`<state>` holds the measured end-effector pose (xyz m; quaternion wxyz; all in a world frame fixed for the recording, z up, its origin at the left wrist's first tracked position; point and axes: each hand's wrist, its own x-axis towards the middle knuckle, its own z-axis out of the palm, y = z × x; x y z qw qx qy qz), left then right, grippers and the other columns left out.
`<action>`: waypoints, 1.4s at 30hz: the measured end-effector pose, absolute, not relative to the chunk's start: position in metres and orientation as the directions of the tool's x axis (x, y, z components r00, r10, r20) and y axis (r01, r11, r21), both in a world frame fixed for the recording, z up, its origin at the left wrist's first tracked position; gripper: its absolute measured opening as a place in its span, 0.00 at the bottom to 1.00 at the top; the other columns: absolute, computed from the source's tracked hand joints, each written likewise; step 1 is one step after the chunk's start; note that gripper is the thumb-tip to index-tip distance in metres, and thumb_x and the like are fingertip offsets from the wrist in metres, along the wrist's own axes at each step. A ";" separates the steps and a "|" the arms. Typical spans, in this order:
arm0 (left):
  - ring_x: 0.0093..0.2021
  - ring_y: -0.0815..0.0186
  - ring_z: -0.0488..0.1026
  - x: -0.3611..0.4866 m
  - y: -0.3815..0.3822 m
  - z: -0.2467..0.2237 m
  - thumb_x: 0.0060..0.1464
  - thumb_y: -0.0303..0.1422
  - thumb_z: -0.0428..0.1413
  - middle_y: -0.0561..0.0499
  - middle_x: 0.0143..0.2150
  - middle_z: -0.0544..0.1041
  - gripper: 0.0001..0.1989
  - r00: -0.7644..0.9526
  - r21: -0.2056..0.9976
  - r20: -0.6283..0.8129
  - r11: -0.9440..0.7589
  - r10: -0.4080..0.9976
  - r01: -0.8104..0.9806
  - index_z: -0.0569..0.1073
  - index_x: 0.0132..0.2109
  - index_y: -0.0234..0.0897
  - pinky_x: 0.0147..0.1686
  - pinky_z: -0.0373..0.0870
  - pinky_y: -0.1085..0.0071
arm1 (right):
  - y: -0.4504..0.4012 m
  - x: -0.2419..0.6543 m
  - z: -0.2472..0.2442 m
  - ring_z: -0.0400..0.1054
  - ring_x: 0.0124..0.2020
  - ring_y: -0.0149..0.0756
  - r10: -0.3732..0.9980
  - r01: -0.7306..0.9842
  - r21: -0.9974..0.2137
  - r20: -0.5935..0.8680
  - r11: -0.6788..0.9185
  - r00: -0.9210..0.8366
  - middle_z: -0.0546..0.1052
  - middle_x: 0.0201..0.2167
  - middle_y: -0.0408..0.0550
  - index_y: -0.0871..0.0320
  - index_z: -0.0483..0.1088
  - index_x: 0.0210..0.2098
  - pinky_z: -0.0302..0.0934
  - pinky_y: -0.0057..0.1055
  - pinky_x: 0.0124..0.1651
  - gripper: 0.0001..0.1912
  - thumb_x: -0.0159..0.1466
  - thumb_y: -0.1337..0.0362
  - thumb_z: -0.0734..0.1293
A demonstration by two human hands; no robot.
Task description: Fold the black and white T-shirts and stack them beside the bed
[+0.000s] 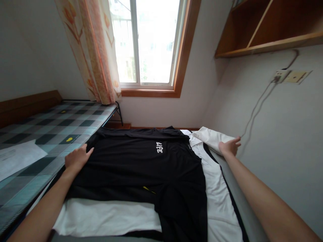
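Teal, grey and black checks cover one mattress (83,117) left of the black shirt (121,164), with two yellow marks showing and one sheet of paper (20,158) at its near left. One wooden board (30,102) stands beyond, farther left of the shirt. One flowered curtain (97,50) hangs behind the shirt's left part, beside one window (153,43) with two panes in view.

The person's left hand (77,158) lies at the shirt's left edge, thumb out and fingers curved over the cloth; whether they pinch it, one cannot tell. The one black shirt lies spread out, with one white print and one small yellow mark. White cloth (108,216) shows below it and again along its right side, where a white sleeve (213,137) stretches out.

The right hand (230,147), right of the shirt, touches that sleeve's end, its fingers open and pointing away. Above and right of the shirt are one wooden shelf unit (267,47), two wall plates (290,76) and thin cable (254,111).
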<state>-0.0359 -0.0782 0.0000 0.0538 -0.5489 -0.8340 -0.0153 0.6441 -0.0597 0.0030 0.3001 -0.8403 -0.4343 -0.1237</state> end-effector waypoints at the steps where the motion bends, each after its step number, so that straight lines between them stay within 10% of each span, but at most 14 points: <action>1: 0.44 0.43 0.76 -0.036 -0.078 0.000 0.61 0.52 0.38 0.34 0.43 0.78 0.29 -0.390 -0.035 0.106 0.396 0.914 0.918 0.72 0.51 0.37 0.39 0.71 0.55 | -0.061 0.640 0.003 0.61 0.52 0.57 0.626 0.811 -0.360 0.515 -0.462 0.585 0.61 0.58 0.75 0.65 0.57 0.62 0.55 0.46 0.45 0.28 0.63 0.67 0.60; 7: 0.44 0.43 0.75 -0.036 -0.078 -0.001 0.61 0.51 0.37 0.34 0.44 0.78 0.29 -0.392 -0.042 0.097 0.397 0.915 0.917 0.71 0.52 0.37 0.38 0.70 0.55 | -0.050 0.614 0.002 0.58 0.55 0.51 0.872 0.989 0.061 0.482 -0.134 0.089 0.67 0.57 0.59 0.57 0.71 0.52 0.54 0.43 0.52 0.17 0.63 0.64 0.62; 11: 0.44 0.43 0.76 -0.036 -0.078 -0.001 0.61 0.52 0.37 0.34 0.43 0.78 0.30 -0.382 -0.043 0.104 0.387 0.918 0.921 0.71 0.52 0.36 0.38 0.70 0.55 | -0.032 0.600 0.003 0.63 0.49 0.49 0.928 0.965 0.209 0.364 -0.162 0.077 0.72 0.49 0.59 0.58 0.70 0.51 0.55 0.43 0.49 0.17 0.64 0.60 0.63; 30: 0.41 0.44 0.76 -0.038 -0.075 -0.004 0.61 0.52 0.38 0.35 0.40 0.78 0.30 -0.366 -0.034 0.127 0.373 0.922 0.927 0.70 0.54 0.37 0.37 0.70 0.55 | 0.015 0.593 -0.004 0.66 0.49 0.50 0.925 0.936 0.105 0.220 -0.337 0.308 0.71 0.50 0.61 0.61 0.68 0.53 0.61 0.39 0.41 0.18 0.67 0.63 0.57; 42: 0.42 0.44 0.76 -0.036 -0.076 -0.002 0.61 0.51 0.37 0.35 0.41 0.78 0.29 -0.365 -0.043 0.109 0.372 0.924 0.927 0.71 0.51 0.36 0.38 0.70 0.55 | 0.013 0.585 -0.015 0.61 0.48 0.48 0.944 0.962 0.226 0.323 -0.153 0.075 0.69 0.47 0.59 0.58 0.73 0.46 0.56 0.39 0.47 0.16 0.67 0.61 0.57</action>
